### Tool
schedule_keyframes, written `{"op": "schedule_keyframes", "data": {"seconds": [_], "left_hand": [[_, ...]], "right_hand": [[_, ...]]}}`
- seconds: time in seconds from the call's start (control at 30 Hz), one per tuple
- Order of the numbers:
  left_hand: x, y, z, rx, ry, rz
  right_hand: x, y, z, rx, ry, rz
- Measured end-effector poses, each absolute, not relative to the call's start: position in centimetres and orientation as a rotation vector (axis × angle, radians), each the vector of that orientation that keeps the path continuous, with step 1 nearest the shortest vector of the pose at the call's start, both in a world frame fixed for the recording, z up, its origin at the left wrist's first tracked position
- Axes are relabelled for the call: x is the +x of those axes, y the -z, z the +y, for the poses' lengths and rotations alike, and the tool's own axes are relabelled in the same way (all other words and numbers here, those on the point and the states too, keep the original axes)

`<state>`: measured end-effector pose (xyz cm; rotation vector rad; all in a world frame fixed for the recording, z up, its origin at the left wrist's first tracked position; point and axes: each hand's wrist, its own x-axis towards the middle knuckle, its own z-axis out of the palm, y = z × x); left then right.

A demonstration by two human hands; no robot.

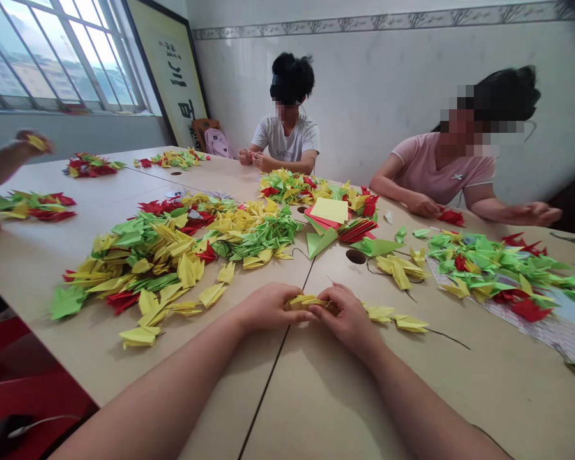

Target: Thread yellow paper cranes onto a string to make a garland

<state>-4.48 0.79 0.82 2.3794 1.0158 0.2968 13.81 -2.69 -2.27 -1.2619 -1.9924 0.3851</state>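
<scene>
My left hand (268,308) and my right hand (347,316) meet at the middle of the beige table (316,396), both pinched on a yellow folded paper piece (304,301) held between them. A string of yellow folded pieces (397,318) trails to the right from my right hand, ending in a thin dark thread (448,338). A big heap of yellow, green and red folded paper pieces (172,249) lies just beyond my left hand.
Two people sit across the table, folding red paper; one (287,137) at the far end, one (441,172) at right. Another person's hand (29,144) at far left holds a yellow piece. More paper heaps (498,268) and flat sheets (329,209) lie around. A cable hole (355,256) opens ahead.
</scene>
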Motion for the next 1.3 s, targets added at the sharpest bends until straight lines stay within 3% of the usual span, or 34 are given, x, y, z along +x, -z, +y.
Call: {"op": "schedule_keyframes", "data": {"seconds": [0.33, 0.5, 0.73, 0.97, 1.3], "left_hand": [[-4.8, -0.2, 1.5, 2.231, -0.405, 1.152], [-5.1, 0.0, 1.9, 2.219, -0.436, 1.168], [-5.0, -0.2, 1.7, 2.302, -0.411, 1.285], [-5.2, -0.9, 1.1, 2.367, -0.255, 1.02], [-4.8, -0.5, 1.2, 2.383, -0.322, 1.085]], "right_hand": [[14.1, 2.0, -3.0, -1.384, -0.122, -1.91], [14.3, 2.4, -2.9, -1.487, -0.227, -1.966], [14.2, 2.3, -2.9, -1.249, -0.298, -2.015], [14.1, 2.5, -2.7, -1.195, -0.355, -1.958], [13.9, 2.0, -3.0, -1.209, -0.204, -1.988]]}}
